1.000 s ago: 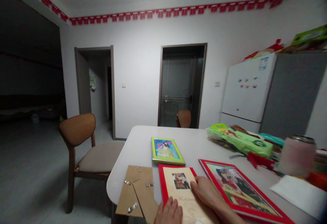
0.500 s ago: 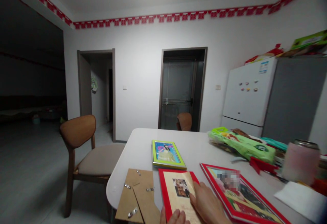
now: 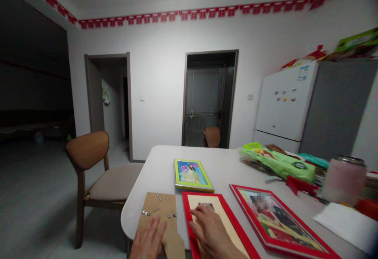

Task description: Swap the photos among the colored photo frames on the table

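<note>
My left hand (image 3: pixel 150 238) lies with spread fingers on a brown picture-frame backing board (image 3: pixel 161 203), which has small metal clips and a stand flap. Over the red picture frame (image 3: pixel 186 211) at the bottom centre rests my right hand (image 3: pixel 211 229), its fingers stretched across the cream sheet (image 3: pixel 220 207) inside. A small photo (image 3: pixel 209 205) on that sheet is mostly covered by the hand. Just beyond lies a lime-green picture frame (image 3: pixel 193 174) with a figure in a pale dress. To the right is another red picture frame (image 3: pixel 283 223) holding a photo, partly blurred.
The white table (image 3: pixel 227 168) carries a green plastic package (image 3: pixel 277 162), a pinkish jar (image 3: pixel 344 180) and white tissue (image 3: pixel 348 225) on the right. A wooden chair (image 3: pixel 88 150) stands by its left side. Behind are a fridge (image 3: pixel 283 109) and two doorways.
My left hand has moved left from the red frame's lower edge onto the backing board. My right hand has shifted left from the sheet's right edge, now covering most of the photo.
</note>
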A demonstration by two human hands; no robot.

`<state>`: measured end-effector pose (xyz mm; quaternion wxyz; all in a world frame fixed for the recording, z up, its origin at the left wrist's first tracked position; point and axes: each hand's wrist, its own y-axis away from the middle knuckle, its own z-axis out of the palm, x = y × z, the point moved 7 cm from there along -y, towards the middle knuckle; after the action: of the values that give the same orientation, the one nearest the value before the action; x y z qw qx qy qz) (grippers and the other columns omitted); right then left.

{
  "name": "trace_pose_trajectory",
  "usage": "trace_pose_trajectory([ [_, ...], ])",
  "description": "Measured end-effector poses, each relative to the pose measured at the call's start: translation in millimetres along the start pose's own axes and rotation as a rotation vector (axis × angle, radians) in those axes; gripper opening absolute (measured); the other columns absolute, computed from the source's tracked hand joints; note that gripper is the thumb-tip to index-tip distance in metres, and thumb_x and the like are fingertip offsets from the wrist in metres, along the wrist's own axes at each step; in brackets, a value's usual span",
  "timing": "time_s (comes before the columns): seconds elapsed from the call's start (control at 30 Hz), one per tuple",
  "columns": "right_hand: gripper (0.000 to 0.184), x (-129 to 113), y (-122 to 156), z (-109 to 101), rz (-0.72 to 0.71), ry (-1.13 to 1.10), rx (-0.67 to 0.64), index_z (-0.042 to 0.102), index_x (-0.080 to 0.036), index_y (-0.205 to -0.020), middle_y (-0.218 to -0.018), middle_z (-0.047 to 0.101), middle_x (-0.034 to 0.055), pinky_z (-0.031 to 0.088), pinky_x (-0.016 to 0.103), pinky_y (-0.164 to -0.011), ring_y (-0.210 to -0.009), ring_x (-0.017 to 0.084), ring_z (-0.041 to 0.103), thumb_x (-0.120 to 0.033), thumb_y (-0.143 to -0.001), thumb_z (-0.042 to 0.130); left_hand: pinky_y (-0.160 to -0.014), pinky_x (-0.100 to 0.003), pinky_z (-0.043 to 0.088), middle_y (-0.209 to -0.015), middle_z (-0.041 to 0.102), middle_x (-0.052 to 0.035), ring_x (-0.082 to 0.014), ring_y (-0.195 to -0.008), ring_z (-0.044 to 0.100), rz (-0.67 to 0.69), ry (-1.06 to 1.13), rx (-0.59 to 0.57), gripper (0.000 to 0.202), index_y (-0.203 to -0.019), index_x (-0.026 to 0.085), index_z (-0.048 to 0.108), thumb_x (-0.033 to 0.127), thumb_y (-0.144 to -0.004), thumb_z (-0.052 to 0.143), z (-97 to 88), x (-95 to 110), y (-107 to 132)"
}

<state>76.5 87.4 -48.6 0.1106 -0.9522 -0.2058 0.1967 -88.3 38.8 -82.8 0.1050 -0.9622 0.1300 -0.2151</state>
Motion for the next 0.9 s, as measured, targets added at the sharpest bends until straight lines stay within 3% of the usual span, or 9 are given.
trace_pose_trajectory([
  [0.07, 0.034, -36.2, 0.7, 12.7, -0.097, -0.084, -0.066, 0.057, -0.023, -0.102, -0.102, 0.056, 0.0074, 0.031, 0.033, -0.082, -0.095, 0.022, 0.046, -0.033, -0.072, 0.047, -0.095, -0.044, 0.027, -0.130, 0.031, -0.0081, -0.0260, -0.120, 0.027, -0.178, -0.147, -0.010, 0.067, -0.121, 0.021, 0.038, 0.012, -0.057, 0.055, -13.6, -35.4, 8.4],
  [0.13, 0.040, -60.1, 0.5, 31.0, -0.121, -0.102, -0.135, 0.056, -0.024, -0.101, -0.099, 0.056, 0.0074, 0.032, 0.037, -0.081, -0.094, 0.026, 0.045, -0.039, -0.064, 0.054, -0.096, -0.036, 0.028, -0.128, 0.034, -0.0100, -0.0233, -0.119, 0.030, -0.260, -0.216, -0.046, 0.064, -0.118, 0.015, 0.042, 0.012, -0.056, 0.054, -13.0, -55.8, 13.3],
  [0.27, 0.047, -72.0, -3.7, 57.8, -0.066, -0.109, -0.156, 0.056, -0.022, -0.097, -0.103, 0.050, 0.0092, 0.034, 0.040, -0.079, -0.094, 0.028, 0.043, -0.034, -0.052, 0.062, -0.095, -0.028, 0.030, -0.123, 0.043, -0.0062, -0.0188, -0.115, 0.036, -0.230, -0.207, 0.000, 0.048, -0.111, 0.018, 0.051, 0.017, -0.063, 0.049, -1.1, -68.6, 11.9],
  [0.4, 0.053, -71.7, -8.3, 48.5, -0.101, -0.277, -0.106, 0.053, -0.019, -0.103, -0.105, 0.048, 0.0087, 0.036, 0.032, -0.082, -0.096, 0.023, 0.042, -0.017, -0.050, 0.057, -0.090, -0.029, 0.038, -0.116, 0.052, -0.0013, -0.0204, -0.108, 0.046, -0.165, -0.137, 0.123, 0.041, -0.104, 0.026, 0.056, 0.019, -0.064, 0.052, -4.0, -68.8, 10.5],
  [0.5, 0.059, -67.7, -5.1, 17.1, -0.176, -0.357, -0.025, 0.050, -0.017, -0.111, -0.110, 0.047, 0.0099, 0.034, 0.034, -0.087, -0.101, 0.022, 0.041, -0.014, -0.052, 0.053, -0.088, -0.027, 0.040, -0.114, 0.053, -0.0020, -0.0203, -0.105, 0.048, 0.009, -0.098, 0.179, 0.036, -0.104, 0.027, 0.056, 0.025, -0.068, 0.054, -11.9, -44.1, 8.6],
  [0.63, 0.055, -34.3, 16.2, -23.2, -0.176, -0.386, 0.046, 0.053, -0.019, -0.109, -0.111, 0.049, 0.0092, 0.031, 0.038, -0.092, -0.104, 0.022, 0.041, -0.013, -0.055, 0.049, -0.089, -0.028, 0.038, -0.118, 0.049, -0.0094, -0.0218, -0.109, 0.044, 0.218, -0.072, 0.184, 0.037, -0.109, 0.022, 0.052, 0.026, -0.072, 0.052, -12.1, 14.8, 1.7],
  [0.77, 0.048, 27.8, 44.8, -38.2, -0.012, -0.390, 0.026, 0.056, -0.022, -0.105, -0.114, 0.049, 0.0083, 0.029, 0.038, -0.095, -0.108, 0.022, 0.041, -0.016, -0.058, 0.048, -0.091, -0.031, 0.037, -0.120, 0.047, -0.0124, -0.0246, -0.111, 0.041, 0.328, 0.048, 0.062, 0.039, -0.110, 0.020, 0.051, 0.020, -0.071, 0.053, 12.1, 75.1, -12.3],
  [0.9, 0.044, 70.1, 61.8, -39.4, 0.118, -0.342, 0.008, 0.060, -0.020, -0.100, -0.112, 0.052, 0.0093, 0.029, 0.037, -0.095, -0.107, 0.023, 0.043, -0.017, -0.057, 0.049, -0.091, -0.034, 0.037, -0.119, 0.048, -0.0128, -0.0274, -0.110, 0.043, 0.291, 0.137, -0.051, 0.040, -0.106, 0.020, 0.054, 0.015, -0.066, 0.056, 38.1, 106.3, -26.5],
])
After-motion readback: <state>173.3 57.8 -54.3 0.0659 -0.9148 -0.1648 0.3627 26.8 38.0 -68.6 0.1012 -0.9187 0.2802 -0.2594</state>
